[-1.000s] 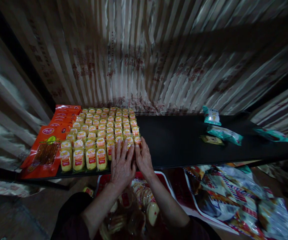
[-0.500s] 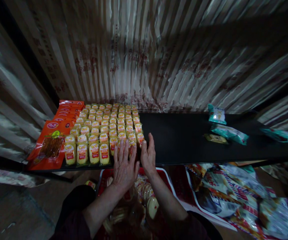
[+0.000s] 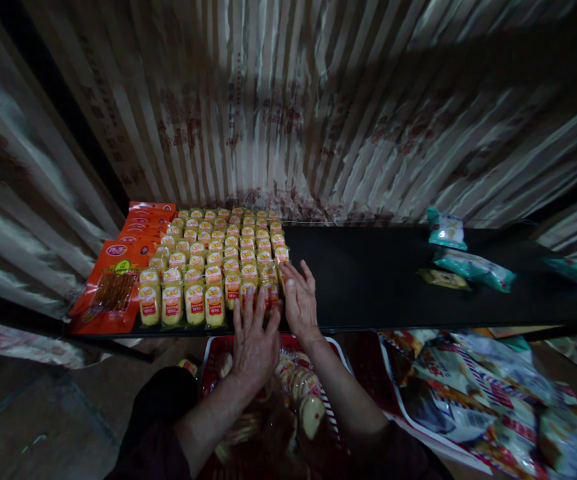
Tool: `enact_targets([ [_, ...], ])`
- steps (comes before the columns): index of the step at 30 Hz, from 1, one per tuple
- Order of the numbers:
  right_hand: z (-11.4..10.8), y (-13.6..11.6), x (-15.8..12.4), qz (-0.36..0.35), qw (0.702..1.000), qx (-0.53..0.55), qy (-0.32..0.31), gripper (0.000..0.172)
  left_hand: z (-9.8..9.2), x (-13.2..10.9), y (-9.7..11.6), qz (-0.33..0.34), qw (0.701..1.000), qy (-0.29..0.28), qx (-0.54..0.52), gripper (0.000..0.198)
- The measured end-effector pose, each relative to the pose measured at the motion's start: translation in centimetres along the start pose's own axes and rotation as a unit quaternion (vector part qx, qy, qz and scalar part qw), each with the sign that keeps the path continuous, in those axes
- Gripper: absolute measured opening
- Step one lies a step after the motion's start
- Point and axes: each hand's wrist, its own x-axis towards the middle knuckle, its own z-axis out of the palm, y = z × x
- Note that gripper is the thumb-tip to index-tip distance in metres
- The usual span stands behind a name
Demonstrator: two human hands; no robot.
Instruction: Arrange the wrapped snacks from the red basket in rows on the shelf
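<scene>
Rows of small yellow wrapped snack cakes [image 3: 195, 305] with red-and-white labels stand packed on the left half of a black shelf [image 3: 358, 280]. My left hand [image 3: 255, 340] rests its spread fingertips against the fronts of the cakes at the near right of the block. Along the block's right side is my right hand [image 3: 300, 303], its palm turned inward and its fingers stretched, beside the last column. Both hands have fingers extended and hold nothing that I can see. The cakes behind the left fingers are partly hidden.
Orange snack bags [image 3: 113, 283] lie overlapped left of the cakes. Several teal packets [image 3: 475, 267] and a yellowish packet [image 3: 443, 279] lie on the shelf's right part. Below are a red basket [image 3: 335, 350] of wrapped food and a white-rimmed crate [image 3: 393, 387] of larger bags.
My left hand has drawn slightly down the fronts of the cakes. My right fingers have tilted toward the block's right side. The view has shifted a little, so everything sits further right.
</scene>
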Motion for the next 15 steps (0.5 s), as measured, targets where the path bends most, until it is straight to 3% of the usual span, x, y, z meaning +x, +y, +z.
enact_targets([
  [6, 0.6, -0.1, 2.6, -0.024, 0.996, -0.050, -0.069, 0.052, 0.6, 0.0, -0.1, -0.001, 1.000, -0.001, -0.019, 0.045],
  [15, 1.6, 0.3, 2.4, -0.012, 0.998, -0.048, -0.033, 0.049, 0.3, 0.7, -0.4, -0.002, 0.999, 0.017, -0.027, 0.038],
])
